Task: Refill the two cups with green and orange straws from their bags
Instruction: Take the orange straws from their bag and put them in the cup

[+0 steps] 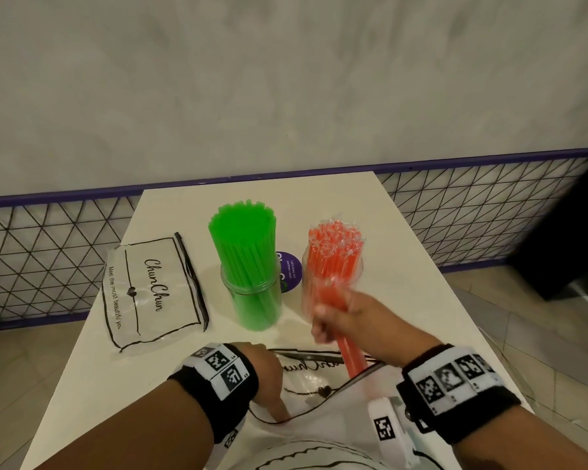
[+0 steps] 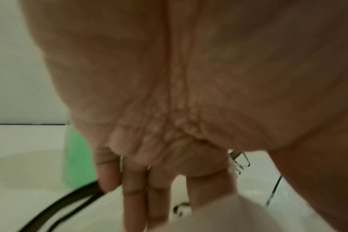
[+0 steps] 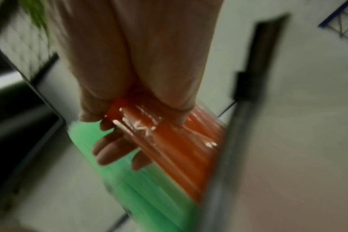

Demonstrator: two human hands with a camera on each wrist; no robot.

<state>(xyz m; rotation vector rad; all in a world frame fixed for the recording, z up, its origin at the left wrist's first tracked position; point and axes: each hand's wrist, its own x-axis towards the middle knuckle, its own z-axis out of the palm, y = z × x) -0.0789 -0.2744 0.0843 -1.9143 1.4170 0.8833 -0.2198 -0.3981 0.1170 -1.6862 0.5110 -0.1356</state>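
White desk [image 1: 404, 266] w/ empty bag [image 1: 153, 290] at 9 o'clock, near bag [image 1: 323, 395] at 6 under flat-pressing, straight-fingered left hand [image 1: 269, 381], green-straw cup [image 1: 252, 293] centre, right hand [image 1: 350, 317] gripping orange straws [image 1: 333, 266] at 3 o'clock cup.

Flat bag [image 1: 153, 293]: "ChunChun", "Meet the most beautiful yo…"
Purple round sticker [image 1: 291, 271] on worktop [image 1: 404, 259]: small white print, too small to read
Wristband tags [image 1: 223, 368]: black-and-white codes only
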